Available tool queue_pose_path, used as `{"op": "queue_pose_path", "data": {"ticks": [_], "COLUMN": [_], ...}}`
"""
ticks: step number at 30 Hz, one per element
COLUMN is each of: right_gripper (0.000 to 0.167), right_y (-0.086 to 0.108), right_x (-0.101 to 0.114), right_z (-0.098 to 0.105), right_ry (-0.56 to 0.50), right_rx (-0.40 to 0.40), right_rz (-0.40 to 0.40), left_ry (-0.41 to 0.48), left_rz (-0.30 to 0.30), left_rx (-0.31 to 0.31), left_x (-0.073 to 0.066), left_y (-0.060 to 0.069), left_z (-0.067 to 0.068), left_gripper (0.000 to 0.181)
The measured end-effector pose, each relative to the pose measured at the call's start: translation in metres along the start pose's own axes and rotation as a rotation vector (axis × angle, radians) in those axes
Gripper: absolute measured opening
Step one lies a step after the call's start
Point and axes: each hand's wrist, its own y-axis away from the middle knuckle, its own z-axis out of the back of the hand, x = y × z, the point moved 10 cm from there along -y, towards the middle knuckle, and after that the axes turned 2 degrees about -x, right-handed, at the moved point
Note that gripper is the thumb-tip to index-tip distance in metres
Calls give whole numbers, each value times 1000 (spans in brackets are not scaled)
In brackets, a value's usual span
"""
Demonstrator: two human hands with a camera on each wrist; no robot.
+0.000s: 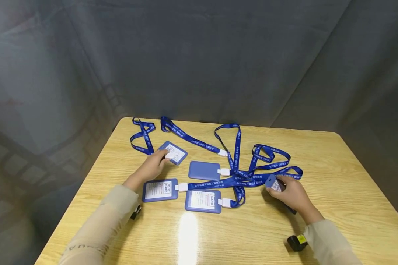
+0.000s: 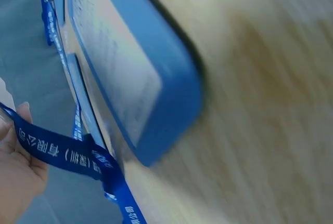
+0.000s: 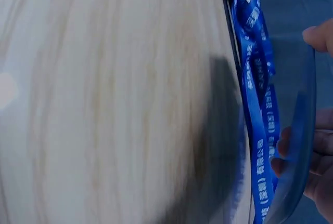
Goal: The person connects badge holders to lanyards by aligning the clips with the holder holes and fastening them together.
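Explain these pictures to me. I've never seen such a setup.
There is no machine here: the left grip and right grip are a person's bare hands. The wide picture is taken from the head, looking forward and down; the two close ones are taken from the left and right wrists.

On the table lie a plain badge, two printed badges and several blue straps, some crossing. The left grip holds a fourth badge; the right holds a fifth badge, tilted.
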Motion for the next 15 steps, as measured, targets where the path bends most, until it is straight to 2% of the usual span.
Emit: {"op": "queue_pose_path", "data": {"ticks": [15], "right_gripper": [62], "right_y": [-1], "right_x": [26], "right_z": [-7], "right_ry": [-74], "right_rx": [-41], "right_rz": [50], "left_ry": [74], "left_rz": [15], "left_rx": [-1], "left_x": [-13], "left_y": [3], "left_z": [-4], "left_gripper": [31]}}
